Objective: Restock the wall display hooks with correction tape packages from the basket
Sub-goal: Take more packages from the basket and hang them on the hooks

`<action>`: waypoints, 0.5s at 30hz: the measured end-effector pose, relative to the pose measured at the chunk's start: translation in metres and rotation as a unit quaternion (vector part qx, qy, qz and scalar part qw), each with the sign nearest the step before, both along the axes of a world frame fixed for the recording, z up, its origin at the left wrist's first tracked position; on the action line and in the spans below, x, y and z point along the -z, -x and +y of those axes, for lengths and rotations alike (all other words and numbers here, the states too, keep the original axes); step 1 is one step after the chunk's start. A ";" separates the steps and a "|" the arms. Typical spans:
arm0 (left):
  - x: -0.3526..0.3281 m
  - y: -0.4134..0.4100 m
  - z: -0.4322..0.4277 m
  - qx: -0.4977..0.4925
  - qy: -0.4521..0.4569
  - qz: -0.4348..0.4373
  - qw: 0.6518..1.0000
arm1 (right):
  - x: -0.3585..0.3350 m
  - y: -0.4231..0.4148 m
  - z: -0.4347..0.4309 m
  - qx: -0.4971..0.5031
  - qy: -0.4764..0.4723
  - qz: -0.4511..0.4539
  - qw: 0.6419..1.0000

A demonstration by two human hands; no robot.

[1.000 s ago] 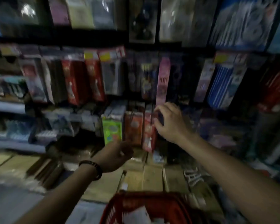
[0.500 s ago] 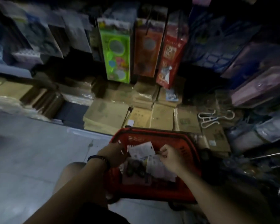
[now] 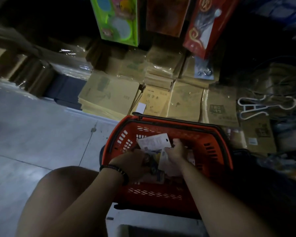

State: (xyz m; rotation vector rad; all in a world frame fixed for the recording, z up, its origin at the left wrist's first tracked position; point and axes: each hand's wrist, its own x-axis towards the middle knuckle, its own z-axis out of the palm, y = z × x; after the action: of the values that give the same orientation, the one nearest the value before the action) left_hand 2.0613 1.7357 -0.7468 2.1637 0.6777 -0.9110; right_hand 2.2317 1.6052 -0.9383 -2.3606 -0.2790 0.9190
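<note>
— Both the left hand (image 3: 133,162) and the right hand (image 3: 176,151) are reaching down into the red basket (image 3: 212,134) on the floor.
— Gripping what?
— The right one is curling round a white correction tape package (image 3: 152,142) sticking up among others inside. The left's fingers are hiding, so I cannot tell.

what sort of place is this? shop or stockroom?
Likely a stationery shop aisle: carded packages in a red shopping basket, boxed goods displayed above, and shrink-wrapped stacks of brown notebooks on the low shelf.
</note>
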 end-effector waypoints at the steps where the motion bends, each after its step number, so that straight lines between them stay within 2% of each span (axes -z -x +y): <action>1: 0.001 0.000 0.002 -0.012 0.013 -0.001 1.000 | -0.001 0.002 0.009 -0.009 -0.002 -0.009 1.000; 6: 0.010 -0.001 0.010 -0.022 0.031 -0.028 0.999 | 0.006 0.013 0.014 -0.097 0.011 -0.033 0.995; 11: 0.011 -0.002 0.014 -0.024 0.021 -0.013 0.999 | 0.008 0.020 -0.007 -0.159 -0.061 -0.084 0.982; 15: 0.011 0.000 0.022 -0.023 -0.019 -0.011 1.000 | -0.033 0.011 -0.027 -0.153 -0.150 -0.165 0.963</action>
State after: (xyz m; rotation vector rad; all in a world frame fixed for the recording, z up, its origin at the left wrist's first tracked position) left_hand 2.0615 1.7580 -0.7575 2.1791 0.7358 -0.8565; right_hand 2.2207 1.5786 -0.9051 -2.2080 -0.8736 0.5592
